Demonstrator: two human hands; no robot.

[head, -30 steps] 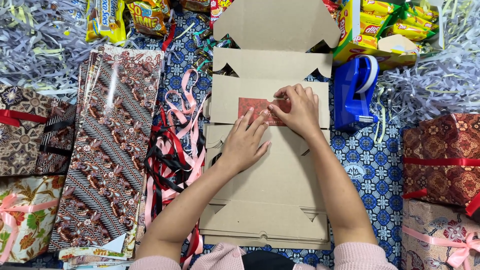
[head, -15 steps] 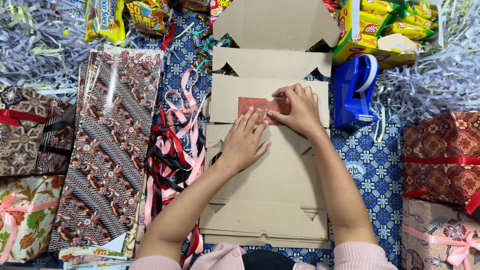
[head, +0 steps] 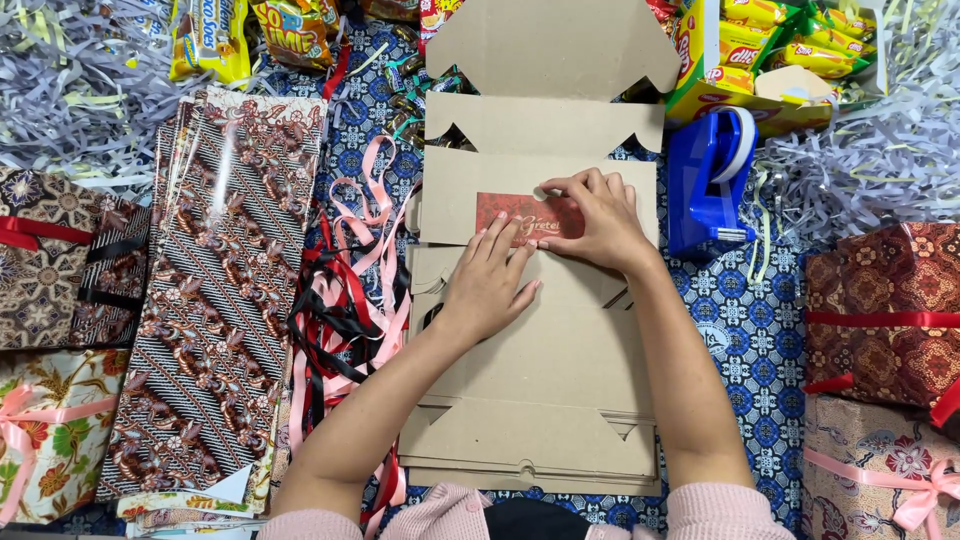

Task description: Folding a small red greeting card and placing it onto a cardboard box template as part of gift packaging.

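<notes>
**2 hands press a red label onto flat cardboard**

The left hand (head: 490, 285) lies flat, fingers together, on the unfolded cardboard box (head: 540, 400), fingertips touching the lower edge of the red label (head: 510, 215). The right hand (head: 598, 222) covers the label's 3 o'clock end, fingers narrow and curled onto it. A blue tape dispenser (head: 708, 180) stands at 3 o'clock, loose ribbons (head: 345, 310) lie at 9 o'clock.
</notes>
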